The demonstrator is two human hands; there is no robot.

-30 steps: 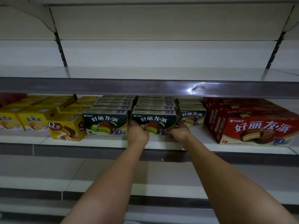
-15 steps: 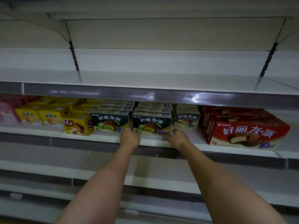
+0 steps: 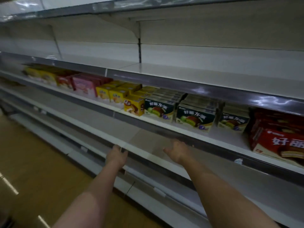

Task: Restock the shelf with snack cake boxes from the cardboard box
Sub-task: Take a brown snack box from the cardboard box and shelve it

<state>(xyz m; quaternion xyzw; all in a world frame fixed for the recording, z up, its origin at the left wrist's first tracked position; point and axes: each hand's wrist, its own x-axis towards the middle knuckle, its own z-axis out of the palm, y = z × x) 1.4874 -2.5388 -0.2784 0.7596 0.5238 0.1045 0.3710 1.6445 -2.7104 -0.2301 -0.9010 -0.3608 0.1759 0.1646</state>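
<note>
Left hand (image 3: 117, 156) and right hand (image 3: 178, 151): fingers loosely spread, holding nothing, over a bare white lower shelf (image 3: 148, 155). Tan floor (image 3: 32, 170) at 8 o'clock. Dark green snack cake boxes (image 3: 195, 119), chocolate pie pictured, stand at 1 o'clock on the stocked shelf (image 3: 222, 137).

Shelf (image 3: 218, 137) w/ dark green boxes (image 3: 195, 117): front strip bare right of them, up to red boxes (image 3: 279, 143). Low headroom under upper shelf edge (image 3: 213, 91). Yellow box (image 3: 134, 105) touching green row on left. Lower shelf (image 3: 144, 137) open.
</note>
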